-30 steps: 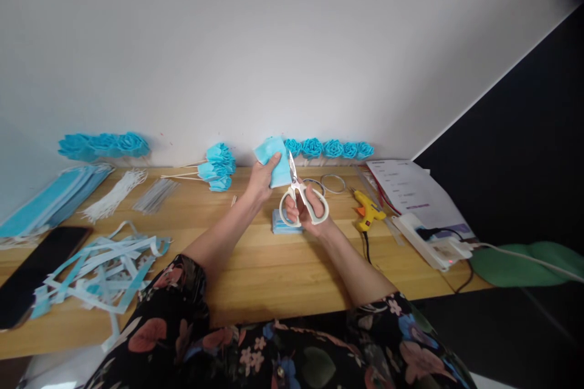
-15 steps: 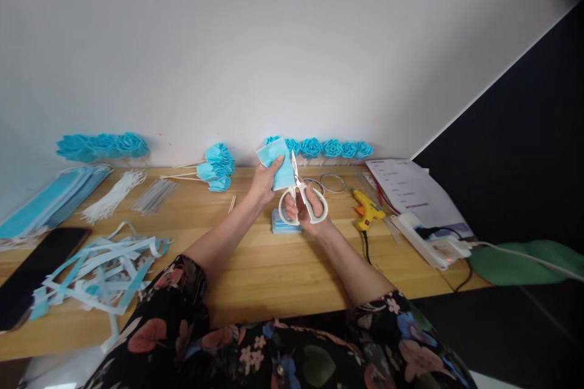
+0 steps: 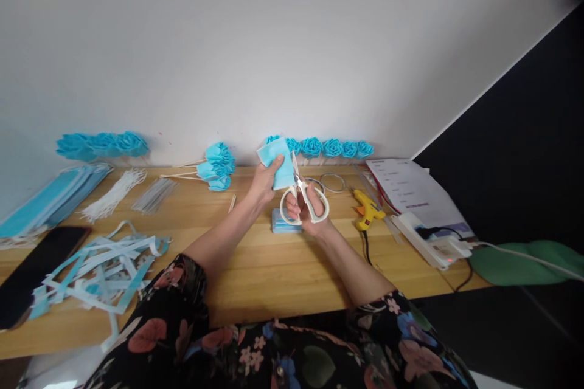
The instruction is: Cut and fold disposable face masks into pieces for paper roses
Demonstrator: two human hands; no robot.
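My left hand (image 3: 266, 180) is closed on a folded piece of light blue mask fabric (image 3: 283, 177), its thumb pressed flat on the front. In my right hand (image 3: 306, 209) I hold white-handled scissors (image 3: 320, 219), fingers through the loops and blades pointing up. The blades lie right along the fabric's right edge; whether they touch it I cannot tell. Below my hands a small stack of folded blue pieces (image 3: 286, 222) sits on the wooden table (image 3: 255, 279), partly hidden by the right hand.
Blue fabric flowers (image 3: 311, 147) line the wall, more (image 3: 218, 167) lying on sticks. At left are blue masks (image 3: 59, 197), white cords (image 3: 114, 194), grey wires (image 3: 155, 196), cut strips (image 3: 100, 267) and a phone (image 3: 39, 267). Rightward are a yellow glue gun (image 3: 368, 208), power strip (image 3: 424, 240) and paper (image 3: 410, 188).
The scissors and my right hand have shifted very slightly to the right. My left hand and the fabric are almost unmoved.
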